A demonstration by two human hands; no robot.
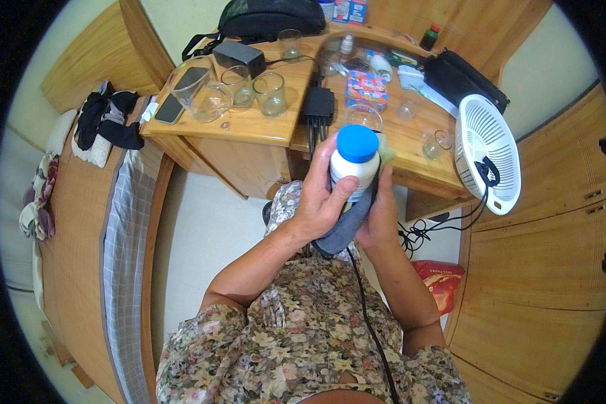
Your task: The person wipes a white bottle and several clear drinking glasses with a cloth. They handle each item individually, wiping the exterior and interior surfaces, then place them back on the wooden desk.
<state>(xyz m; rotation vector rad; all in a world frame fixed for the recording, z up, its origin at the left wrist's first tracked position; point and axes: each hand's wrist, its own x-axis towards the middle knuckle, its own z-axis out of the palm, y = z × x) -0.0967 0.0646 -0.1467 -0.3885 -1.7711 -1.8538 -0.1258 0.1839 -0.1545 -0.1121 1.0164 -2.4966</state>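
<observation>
Left hand gripping white bottle, thumb lying across its front, blue cap facing up. Right hand holding grey-green cloth against bottle's right side — both hands closing around bottle before person's torso, near desk. Clear glasses standing on desk's left part; white basket sitting at right end — dark cable hanging from it.

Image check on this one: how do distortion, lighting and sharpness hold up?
Head view: black rim, with wardrobe and bed edges visibly bowed; head view: fairly even indoor light, floor pale and bright; head view: left hand, right hand and bottle look reasonably clear, without obvious motion blur.
</observation>
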